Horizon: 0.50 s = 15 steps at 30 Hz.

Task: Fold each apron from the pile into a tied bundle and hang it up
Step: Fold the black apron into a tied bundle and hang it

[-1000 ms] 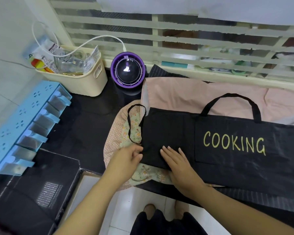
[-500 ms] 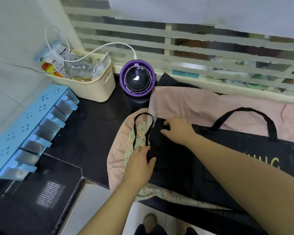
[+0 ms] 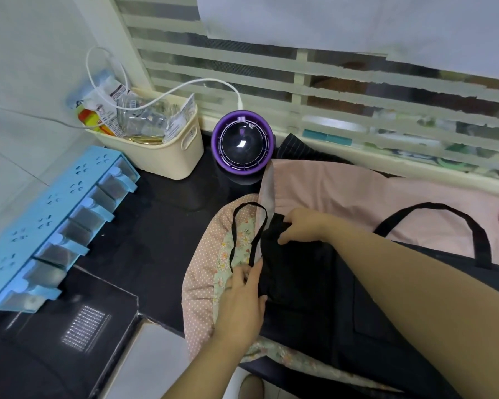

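Note:
A black apron (image 3: 303,286) lies on top of the pile on the dark counter, its neck loop (image 3: 473,226) to the right and a thin black tie (image 3: 236,234) looping off its left edge. My right hand (image 3: 303,227) grips the apron's upper left corner, fingers curled over the cloth. My left hand (image 3: 242,298) rests on the lower left edge, thumb against the tie's end. Under it lie a pink apron (image 3: 343,191) and a dotted, floral one (image 3: 205,254). My right forearm hides the apron's lettering.
A purple round device (image 3: 241,144) with a white cable stands behind the pile. A cream basket (image 3: 167,151) of packets sits at the back left, a blue drawer rack (image 3: 49,226) along the left wall. A black box (image 3: 55,341) is at front left. A louvred window runs behind.
My right hand left the apron's lower edge and moved up to its upper left corner, where it now grips the cloth. My left hand stayed at the lower left edge. The view shifted left.

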Available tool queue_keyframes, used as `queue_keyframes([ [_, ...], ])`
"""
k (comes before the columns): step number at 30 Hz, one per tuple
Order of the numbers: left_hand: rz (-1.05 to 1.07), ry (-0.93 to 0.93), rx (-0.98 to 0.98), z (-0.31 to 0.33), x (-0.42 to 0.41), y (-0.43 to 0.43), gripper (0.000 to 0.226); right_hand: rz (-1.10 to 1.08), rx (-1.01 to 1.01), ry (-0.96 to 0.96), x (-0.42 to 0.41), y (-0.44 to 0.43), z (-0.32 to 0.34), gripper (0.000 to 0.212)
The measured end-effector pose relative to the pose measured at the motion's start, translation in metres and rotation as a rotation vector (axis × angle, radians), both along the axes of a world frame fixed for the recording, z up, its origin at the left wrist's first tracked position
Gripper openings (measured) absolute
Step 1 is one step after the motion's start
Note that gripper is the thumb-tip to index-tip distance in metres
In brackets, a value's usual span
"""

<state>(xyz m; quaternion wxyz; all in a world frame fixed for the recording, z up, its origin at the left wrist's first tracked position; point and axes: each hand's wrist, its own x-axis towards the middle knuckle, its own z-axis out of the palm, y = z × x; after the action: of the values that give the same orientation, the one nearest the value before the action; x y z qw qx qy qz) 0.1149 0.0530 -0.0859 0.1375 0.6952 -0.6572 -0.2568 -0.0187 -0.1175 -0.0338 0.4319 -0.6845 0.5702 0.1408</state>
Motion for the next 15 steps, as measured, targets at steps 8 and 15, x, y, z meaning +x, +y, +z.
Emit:
queue_keyframes([
  [8,0.162,0.253,0.051,0.002,0.004,-0.012,0.074,-0.055,-0.406,-0.015,-0.005,0.005,-0.016,0.010],
  [15,0.274,0.297,-0.033,0.005,-0.003,-0.014,0.043,0.031,-0.624,0.162,-0.010,0.020,-0.037,0.038],
])
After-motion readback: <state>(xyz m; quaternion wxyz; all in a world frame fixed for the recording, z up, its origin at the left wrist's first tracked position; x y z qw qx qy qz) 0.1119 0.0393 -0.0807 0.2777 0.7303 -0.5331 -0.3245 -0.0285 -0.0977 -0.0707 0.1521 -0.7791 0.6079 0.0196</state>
